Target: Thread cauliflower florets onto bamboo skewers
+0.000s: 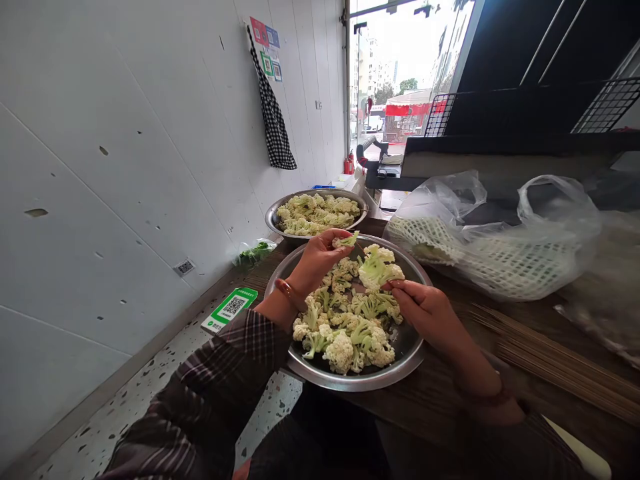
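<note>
Over a wide metal bowl (350, 385) of cauliflower pieces (357, 343), both my hands are raised. My left hand (320, 261), wearing a bracelet, pinches a small cauliflower floret (345, 241) near the bowl's far rim. In my right hand (425, 308) a larger cauliflower piece (377, 267) is held at its lower right side. The two pieces are apart. Behind stands a second metal bowl (273, 219) filled with cauliflower (317, 212).
Plastic bags (505, 253) with netted contents lie at the right, beyond thin wooden sticks (565, 360). A green QR card (231, 308) and bagged greens (255, 252) are left of the bowls, near the white wall (125, 167).
</note>
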{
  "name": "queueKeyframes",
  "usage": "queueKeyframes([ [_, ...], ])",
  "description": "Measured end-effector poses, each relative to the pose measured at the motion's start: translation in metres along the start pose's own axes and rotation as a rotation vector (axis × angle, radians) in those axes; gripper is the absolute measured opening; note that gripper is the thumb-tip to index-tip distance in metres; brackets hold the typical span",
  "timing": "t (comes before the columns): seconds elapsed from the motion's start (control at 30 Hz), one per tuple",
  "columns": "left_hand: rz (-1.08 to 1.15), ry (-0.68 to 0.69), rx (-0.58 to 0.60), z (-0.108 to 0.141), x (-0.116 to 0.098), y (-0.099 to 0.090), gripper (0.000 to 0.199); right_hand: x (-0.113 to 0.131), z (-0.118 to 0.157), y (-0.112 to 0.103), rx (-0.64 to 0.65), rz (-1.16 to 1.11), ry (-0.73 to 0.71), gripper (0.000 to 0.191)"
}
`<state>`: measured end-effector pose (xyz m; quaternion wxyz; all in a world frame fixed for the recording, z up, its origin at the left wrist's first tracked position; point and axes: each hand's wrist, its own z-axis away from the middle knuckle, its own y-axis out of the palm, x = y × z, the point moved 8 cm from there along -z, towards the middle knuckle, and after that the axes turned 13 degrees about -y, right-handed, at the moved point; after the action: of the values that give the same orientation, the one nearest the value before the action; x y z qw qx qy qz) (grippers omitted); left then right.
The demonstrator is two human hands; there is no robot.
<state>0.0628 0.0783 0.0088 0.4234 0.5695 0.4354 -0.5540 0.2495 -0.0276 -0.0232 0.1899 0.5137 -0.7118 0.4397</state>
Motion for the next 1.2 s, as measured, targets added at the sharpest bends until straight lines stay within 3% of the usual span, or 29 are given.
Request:
queueKeyframes([
  [0.5,-0.209,0.139,-0.129,0.003,-0.013,-0.004,0.02,0.002,-0.002,0.001,-0.004,0.009,0.003,0.032],
  [0.83,-0.477,0.268,-0.236,0.011,-0.025,-0.003,0.011,0.001,0.001,0.001,0.002,0.05,-0.034,0.033],
  [1.2,-0.633,0.43,-0.307,0.016,-0.033,0.003,0.017,0.0,0.001,0.001,-0.023,0.101,-0.057,0.031],
])
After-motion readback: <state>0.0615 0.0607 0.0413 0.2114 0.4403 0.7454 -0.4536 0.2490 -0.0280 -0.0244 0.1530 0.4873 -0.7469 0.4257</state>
